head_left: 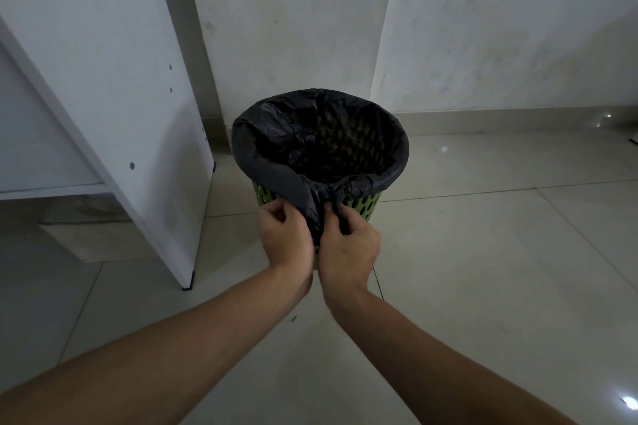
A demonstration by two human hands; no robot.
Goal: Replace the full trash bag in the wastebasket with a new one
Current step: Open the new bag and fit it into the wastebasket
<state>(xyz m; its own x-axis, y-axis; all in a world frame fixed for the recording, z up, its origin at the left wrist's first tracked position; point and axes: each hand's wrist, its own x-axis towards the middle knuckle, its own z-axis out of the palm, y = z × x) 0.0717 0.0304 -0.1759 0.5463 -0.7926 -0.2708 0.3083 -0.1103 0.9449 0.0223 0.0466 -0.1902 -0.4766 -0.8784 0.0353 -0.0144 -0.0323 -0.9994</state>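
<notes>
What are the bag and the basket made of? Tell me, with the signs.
Bag: thin black plastic film, faint sheen; it crinkles and bunches where both hands gather it. Basket: likely rigid moulded plastic, matt green; its wall has even rows of punched holes.

A green plastic wastebasket [366,204], round and perforated with oval holes, stands upright on the tiled floor near a corner of the wall. A black trash bag [272,152] lines it, its thin crinkled film folded outward over the whole rim and hanging lower down the near-left side. Through the bag's far inner wall the basket's hole pattern shows faintly. At the near edge the slack film is gathered into a bunched twist that hangs down the front of the basket.
</notes>
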